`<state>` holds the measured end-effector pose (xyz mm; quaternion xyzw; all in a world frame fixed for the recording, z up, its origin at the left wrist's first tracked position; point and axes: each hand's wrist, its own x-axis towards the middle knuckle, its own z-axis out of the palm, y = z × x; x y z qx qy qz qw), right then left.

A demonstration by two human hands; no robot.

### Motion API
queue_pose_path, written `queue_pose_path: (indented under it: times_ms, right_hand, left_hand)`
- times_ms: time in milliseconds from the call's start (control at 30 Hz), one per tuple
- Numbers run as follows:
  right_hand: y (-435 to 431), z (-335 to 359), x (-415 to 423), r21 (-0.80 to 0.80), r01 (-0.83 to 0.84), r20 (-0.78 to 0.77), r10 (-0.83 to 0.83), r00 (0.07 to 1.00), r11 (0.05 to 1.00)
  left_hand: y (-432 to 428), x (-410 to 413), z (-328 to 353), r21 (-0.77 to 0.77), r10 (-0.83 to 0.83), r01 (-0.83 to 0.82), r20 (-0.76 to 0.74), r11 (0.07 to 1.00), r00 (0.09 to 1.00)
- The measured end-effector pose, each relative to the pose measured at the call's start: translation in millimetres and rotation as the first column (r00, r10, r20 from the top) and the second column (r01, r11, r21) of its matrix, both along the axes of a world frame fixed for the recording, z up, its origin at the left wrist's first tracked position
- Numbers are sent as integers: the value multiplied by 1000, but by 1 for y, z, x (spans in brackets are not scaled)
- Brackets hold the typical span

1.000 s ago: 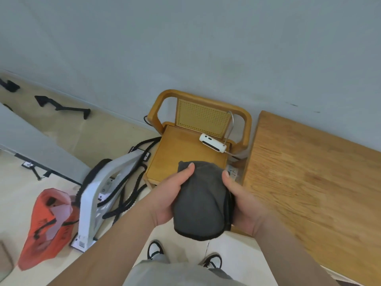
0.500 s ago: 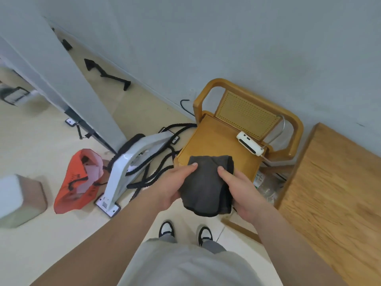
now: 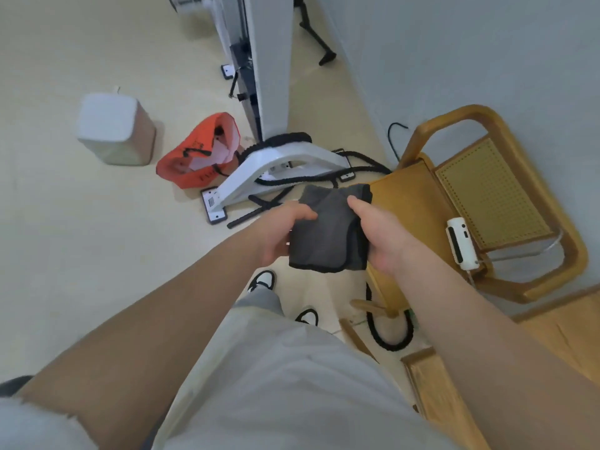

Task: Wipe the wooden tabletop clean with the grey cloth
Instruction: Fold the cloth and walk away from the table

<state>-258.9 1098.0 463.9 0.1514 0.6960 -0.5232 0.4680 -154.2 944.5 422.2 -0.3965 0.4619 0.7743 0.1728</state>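
In the head view we see the grey cloth (image 3: 328, 232) held in mid-air near the centre of the frame, above the floor and the front edge of a chair (image 3: 409, 203), touching neither. The left hand (image 3: 282, 233) grips its 9 o'clock edge and the right hand (image 3: 380, 235) its 3 o'clock edge. Each thumb lies flat on top. The other fingers curl out of sight beneath, so we cannot tell how they are spread. We judge this two-sided pinch is there to keep the cloth folded into a pad, ready for wiping.

The wooden tabletop (image 3: 571, 323) shows only as a sliver at 4 o'clock, well apart from the cloth, so no wiping has begun. The cloth must travel that way first.

The cloth looks soft and matte, doubled over, with a darker stitched hem and rounded corners. The tabletop is pale wood with a visible grain. The chair at 3 o'clock has a smooth bentwood frame and a woven cane back, with a small white device (image 3: 457, 245) lying on its seat. At 10 o'clock a crumpled orange bag (image 3: 198, 157) slumps on the glossy floor beside a white box (image 3: 113, 128) with rounded corners. A white angled stand (image 3: 276, 170) with black cables sits at 11 o'clock.
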Motion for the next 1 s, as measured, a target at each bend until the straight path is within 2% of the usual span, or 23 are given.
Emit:
queue_pose_path:
  times_ms: [200,367,533,767,900,1000]
  right_hand:
    - [-41,-15,16,32,-239,-28,240,970,970]
    - [-106,-29,47,79,-480,-21,483,875,874]
    - [-197,-34,92,36,-664,-12,665,747,747]
    - [-331,-29,164,43,-846,-77,846,527,531]
    - [-392,-21,195,50,-875,-114,874,473,481]
    - [-433,-14,211,47,-889,-111,887,448,455]
  left_hand:
    - [-17,55,-18,19,185,-184,-43,983,982]
    - [-43,114,-39,45,389,-387,-20,921,921]
    - [-88,177,-51,31,637,-637,2,770,771]
    - [-169,252,-39,-39,832,-831,7,555,555]
    - [-209,277,-33,-56,894,-892,7,448,448]
    - [-240,289,-24,-75,916,-913,13,401,401]
